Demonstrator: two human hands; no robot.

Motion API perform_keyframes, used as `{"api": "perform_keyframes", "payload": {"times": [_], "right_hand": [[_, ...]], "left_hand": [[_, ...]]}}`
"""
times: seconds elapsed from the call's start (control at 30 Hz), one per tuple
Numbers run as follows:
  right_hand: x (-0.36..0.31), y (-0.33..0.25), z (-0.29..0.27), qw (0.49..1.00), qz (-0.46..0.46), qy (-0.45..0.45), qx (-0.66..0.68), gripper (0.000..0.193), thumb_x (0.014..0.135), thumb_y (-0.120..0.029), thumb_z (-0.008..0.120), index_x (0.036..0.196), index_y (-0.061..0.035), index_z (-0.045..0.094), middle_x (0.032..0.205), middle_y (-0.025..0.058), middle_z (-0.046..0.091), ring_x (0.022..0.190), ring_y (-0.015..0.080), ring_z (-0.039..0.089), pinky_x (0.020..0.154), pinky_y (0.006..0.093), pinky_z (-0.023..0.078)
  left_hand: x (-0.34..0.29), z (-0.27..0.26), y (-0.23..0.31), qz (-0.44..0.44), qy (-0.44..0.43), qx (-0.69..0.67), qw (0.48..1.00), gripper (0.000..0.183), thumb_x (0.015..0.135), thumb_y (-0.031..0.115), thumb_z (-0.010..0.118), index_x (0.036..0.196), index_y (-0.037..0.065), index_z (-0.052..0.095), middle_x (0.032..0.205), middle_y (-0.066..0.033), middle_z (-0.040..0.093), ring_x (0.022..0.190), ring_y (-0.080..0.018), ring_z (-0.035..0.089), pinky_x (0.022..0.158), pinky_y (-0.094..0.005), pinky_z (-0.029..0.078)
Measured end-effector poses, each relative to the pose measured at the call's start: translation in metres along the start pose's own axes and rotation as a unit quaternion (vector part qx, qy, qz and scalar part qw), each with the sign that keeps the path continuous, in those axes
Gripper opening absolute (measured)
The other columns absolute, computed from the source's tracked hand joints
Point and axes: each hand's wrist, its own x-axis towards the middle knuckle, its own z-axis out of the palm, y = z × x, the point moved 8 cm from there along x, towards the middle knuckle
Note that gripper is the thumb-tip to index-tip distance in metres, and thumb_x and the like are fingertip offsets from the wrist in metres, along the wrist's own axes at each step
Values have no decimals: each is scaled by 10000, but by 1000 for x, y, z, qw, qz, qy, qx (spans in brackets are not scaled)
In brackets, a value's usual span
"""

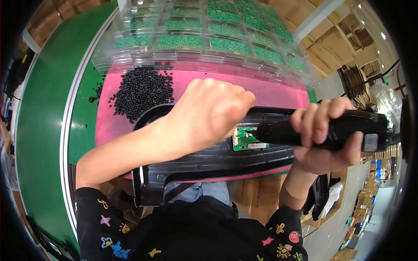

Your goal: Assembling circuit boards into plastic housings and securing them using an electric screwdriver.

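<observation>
Head view, looking down over the bench. The right hand [324,130] is clamped around the body of a black electric screwdriver [331,129], fingers wrapped over the top and thumb beneath; the tool lies roughly level, with its tip pointing toward the person's left. The tip meets the right edge of a small green circuit board [244,140] — whether the bit sits in a screw cannot be told.

The small green circuit board rests in a long black moulded plastic housing [204,163], which lies across a pink mat [278,93] at the near edge of the bench. The left hand [209,111] is curled into a loose fist, knuckles up, over the top of the black housing just left of the board; the fingertips are hidden beneath the hand, so whether they grip anything cannot be told.

On the pink mat, beyond and to the left of the housing, lies a heap of small black screws [141,89], with a few strays spilling onto the green bench surface [43,130]. Behind the mat sit stacked clear plastic trays [200,52] — each pocket holds a green circuit board. Brown cardboard boxes [335,43] stand far right. Both forearms emerge from black sleeves [104,217] with coloured flower and star shapes.
</observation>
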Motion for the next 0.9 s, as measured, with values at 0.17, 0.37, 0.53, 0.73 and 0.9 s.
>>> {"api": "perform_keyframes", "payload": {"times": [0.17,0.37,0.53,0.73,0.9], "right_hand": [[-6,25,0,999,21,28,-29,464,852,-490,553,959,-45,474,596,8,454,435,115,378,492,281,344],[-6,39,-5,998,42,8,-41,456,852,-480,564,969,-47,482,594,11,457,448,120,394,515,287,361],[-2,44,-1,997,54,-2,-53,458,848,-478,568,957,-43,477,589,11,458,451,122,405,503,292,361],[6,56,13,991,90,-85,-59,469,834,-483,606,897,-45,451,568,5,448,405,104,372,453,264,327],[8,64,12,990,104,-73,-67,477,836,-489,604,894,-43,444,569,-3,448,400,94,364,445,255,318]], "left_hand": [[-4,14,-8,-38,-47,-15,998,108,798,100,666,843,12,624,714,-121,629,692,-320,635,565,-411,500],[-4,16,-12,-60,-49,11,997,127,814,140,655,793,24,608,715,-106,595,725,-315,617,568,-426,490],[-7,18,-15,-70,-50,15,996,117,810,136,657,788,29,615,740,-95,597,746,-307,615,575,-418,497],[-8,22,-19,-59,-93,12,994,94,796,132,662,792,45,625,779,-77,604,774,-300,618,585,-414,506],[-7,24,-22,-67,-96,5,993,100,788,137,668,790,48,624,784,-77,601,774,-298,616,609,-412,512]]}}
